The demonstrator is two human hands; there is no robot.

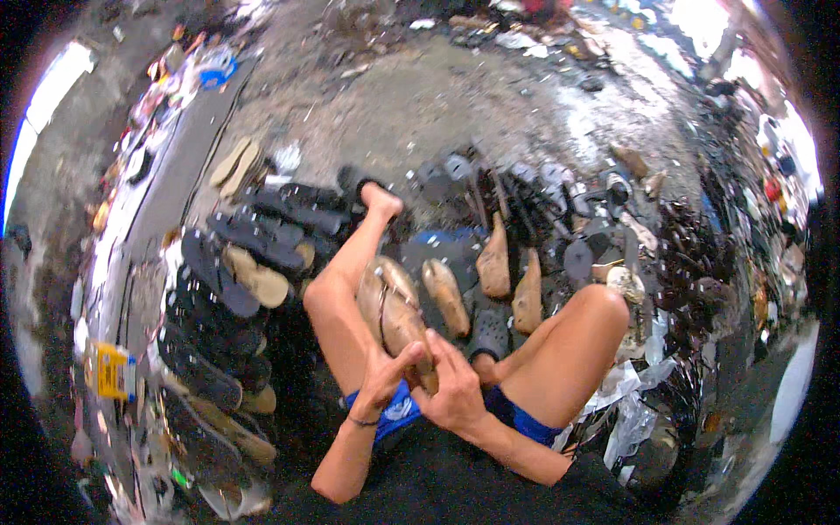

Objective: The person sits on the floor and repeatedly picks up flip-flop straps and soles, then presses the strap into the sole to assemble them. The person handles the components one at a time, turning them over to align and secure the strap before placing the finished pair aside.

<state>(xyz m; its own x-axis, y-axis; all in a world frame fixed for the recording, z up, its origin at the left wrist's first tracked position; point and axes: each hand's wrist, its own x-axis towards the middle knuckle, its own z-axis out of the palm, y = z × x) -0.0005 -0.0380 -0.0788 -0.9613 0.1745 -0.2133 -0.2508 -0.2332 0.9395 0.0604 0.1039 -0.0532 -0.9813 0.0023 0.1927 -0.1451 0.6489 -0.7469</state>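
Between my knees I hold a light-brown shoe last [389, 306], tilted with its wide end away from me. A thin dark strap lies across its surface. My left hand [385, 378] grips the near end from the left side, its thumb lying along the last. My right hand [452, 392] closes on the same narrow end from the right, fingertips pressed against it. What lies under the right fingers is hidden. Just beyond my hands, another wooden last [444, 297] lies on the ground, with further lasts [494, 267] [528, 296] to its right.
Dark shoe soles [254, 236] lie in rows at the left, with tan lasts [256, 276] among them. Grey soles [577, 260] and a tangle of dark strips [696, 245] are at the right. Clear plastic [626, 407] sits beside my right leg. A yellow box [112, 371] stands far left.
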